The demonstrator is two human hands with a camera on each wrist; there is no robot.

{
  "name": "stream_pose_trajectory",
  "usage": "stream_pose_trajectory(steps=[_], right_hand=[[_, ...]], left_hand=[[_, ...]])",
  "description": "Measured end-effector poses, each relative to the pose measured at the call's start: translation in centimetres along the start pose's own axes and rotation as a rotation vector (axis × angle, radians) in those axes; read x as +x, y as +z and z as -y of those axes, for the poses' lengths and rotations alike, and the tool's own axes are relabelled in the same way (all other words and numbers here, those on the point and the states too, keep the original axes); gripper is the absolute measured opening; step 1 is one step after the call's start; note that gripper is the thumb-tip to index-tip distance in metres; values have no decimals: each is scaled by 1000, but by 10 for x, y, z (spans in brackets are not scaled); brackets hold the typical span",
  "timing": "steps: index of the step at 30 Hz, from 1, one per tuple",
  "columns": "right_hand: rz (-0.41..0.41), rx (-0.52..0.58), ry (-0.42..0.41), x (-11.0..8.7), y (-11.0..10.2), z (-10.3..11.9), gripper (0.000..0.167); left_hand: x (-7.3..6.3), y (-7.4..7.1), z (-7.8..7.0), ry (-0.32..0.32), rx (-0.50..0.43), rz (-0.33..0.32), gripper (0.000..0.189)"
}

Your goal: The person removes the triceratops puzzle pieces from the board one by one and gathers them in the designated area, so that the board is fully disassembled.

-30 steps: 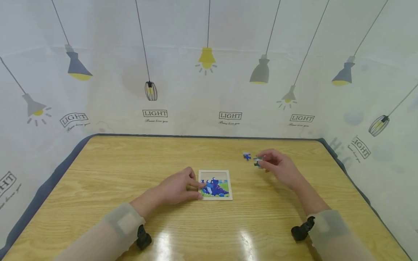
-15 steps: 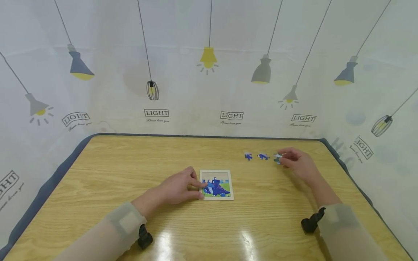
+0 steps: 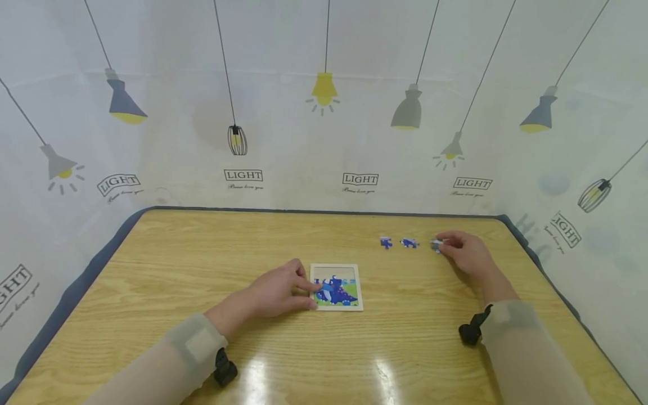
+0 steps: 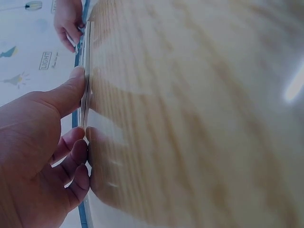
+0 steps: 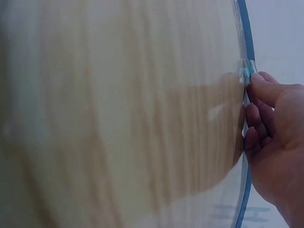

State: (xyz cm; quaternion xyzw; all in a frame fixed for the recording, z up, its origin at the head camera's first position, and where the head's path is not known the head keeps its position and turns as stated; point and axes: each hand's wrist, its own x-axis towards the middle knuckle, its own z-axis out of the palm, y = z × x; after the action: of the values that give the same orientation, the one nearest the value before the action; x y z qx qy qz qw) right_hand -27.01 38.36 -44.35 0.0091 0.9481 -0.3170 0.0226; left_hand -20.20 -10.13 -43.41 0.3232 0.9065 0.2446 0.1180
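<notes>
A square jigsaw puzzle in a pale frame [image 3: 359, 287] lies mid-table, showing a purple-blue dragon-like picture. Its upper strip is bare backing. My left hand [image 3: 275, 289] rests on the left side of the frame, with the thumb at the near corner and a straight finger across the picture. The left wrist view shows the frame [image 4: 87, 66] edge-on under the thumb. At the back right, my right hand [image 3: 467, 253] pinches a puzzle piece [image 3: 435, 245] between thumb and fingertips, low at the table. That piece [image 5: 246, 71] appears bluish in the right wrist view.
Two loose purple-blue puzzle pieces, a left one [image 3: 386, 242] and a right one [image 3: 409, 243], lie in a row left of my right hand. A wooden table [image 3: 212, 242] with a dark-edged back meets a cloth wall [image 3: 298, 140] printed with lamps.
My right hand has moved right with its piece, uncovering the second loose piece, then nearly stopped; its forearm has swung slightly inward. My left hand and the framed puzzle have stayed put.
</notes>
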Motion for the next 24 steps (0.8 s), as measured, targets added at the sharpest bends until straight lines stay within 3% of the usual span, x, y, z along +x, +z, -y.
stream_pose_trajectory(steps=[7,24], right_hand=[[5,43,13,5,2,-2,41],[-8,-6,-2,6,8,-4,41]], left_hand=[[1,0,-1,4,2,-6,44],[0,1,0,1,3,-9,42]])
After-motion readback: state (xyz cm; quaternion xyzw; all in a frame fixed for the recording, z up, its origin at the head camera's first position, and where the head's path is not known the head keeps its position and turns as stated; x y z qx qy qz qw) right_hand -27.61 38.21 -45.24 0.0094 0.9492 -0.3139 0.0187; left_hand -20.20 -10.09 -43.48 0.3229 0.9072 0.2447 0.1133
